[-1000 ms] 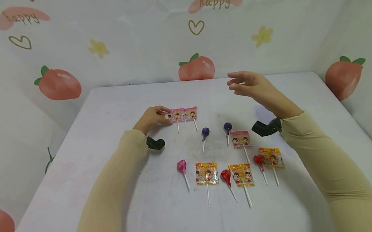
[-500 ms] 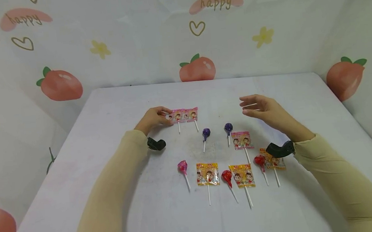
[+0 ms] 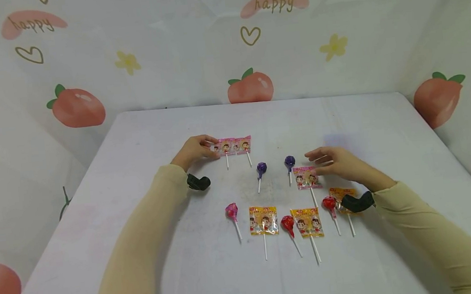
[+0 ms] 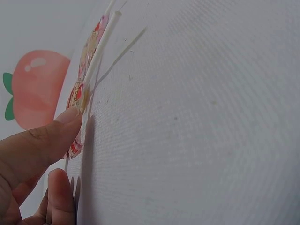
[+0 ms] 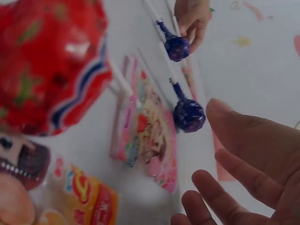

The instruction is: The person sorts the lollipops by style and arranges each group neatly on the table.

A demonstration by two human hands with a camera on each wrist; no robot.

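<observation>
My left hand (image 3: 193, 150) pinches the left edge of a pink-wrapped flat lollipop (image 3: 226, 146) at the back of the table. In the left wrist view its thumb (image 4: 51, 133) lies against the wrapper. A second pink flat lollipop (image 3: 243, 145) lies right beside that one, sticks toward me. My right hand (image 3: 341, 164), fingers spread and holding nothing, hovers at the upper right corner of another pink flat lollipop (image 3: 304, 178). Just left of its fingertips is a purple ball lollipop (image 3: 290, 161); in the right wrist view this purple ball (image 5: 190, 116) appears near the thumb.
Another purple ball lollipop (image 3: 261, 168) lies mid-table. Nearer me are a pink ball lollipop (image 3: 231, 211), red ball lollipops (image 3: 287, 224) (image 3: 329, 203) and yellow flat lollipops (image 3: 263, 221) (image 3: 307, 223); one yellow lollipop (image 3: 337, 195) is partly under the right wrist camera. A peach-print curtain (image 3: 183, 43) hangs behind.
My right hand has come down and toward me from above the back of the table to the right-hand pink flat lollipop. My left hand stays at its pink lollipop.
</observation>
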